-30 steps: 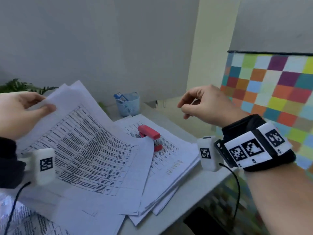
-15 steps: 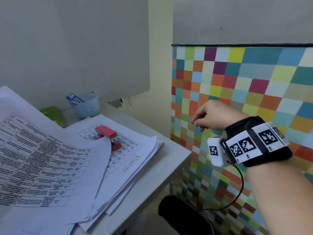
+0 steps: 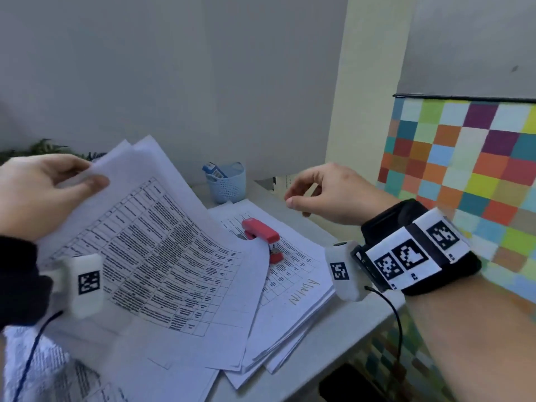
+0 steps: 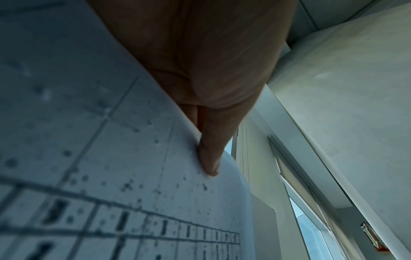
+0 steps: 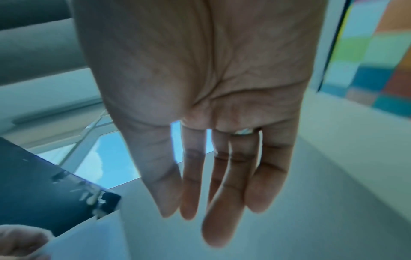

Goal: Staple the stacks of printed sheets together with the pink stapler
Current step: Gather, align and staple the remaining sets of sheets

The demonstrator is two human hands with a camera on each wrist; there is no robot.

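While the left hand (image 3: 34, 192) pinches a lifted sheaf of printed sheets (image 3: 162, 245) at left of the head view, the pink stapler (image 3: 262, 237) lies mid-frame on a flat stack (image 3: 293, 288); the right hand (image 3: 327, 192) hovers empty, loosely curled. Left wrist view: a finger (image 4: 209, 158) presses the sheet's edge. Right wrist view: fingers (image 5: 235, 176) hang relaxed.

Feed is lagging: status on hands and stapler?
Left hand pinches lifted sheets. Right hand empty, hovering. Pink stapler untouched on stack; sheet edge overlaps it.

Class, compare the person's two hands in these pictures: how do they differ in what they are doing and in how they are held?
The left hand pinches the raised printed sheets at a top corner; the right hand holds nothing. The left thumb presses on paper; the right hand's fingers hang loose in the air above the desk. Both wear a wrist camera, and neither touches the stapler.
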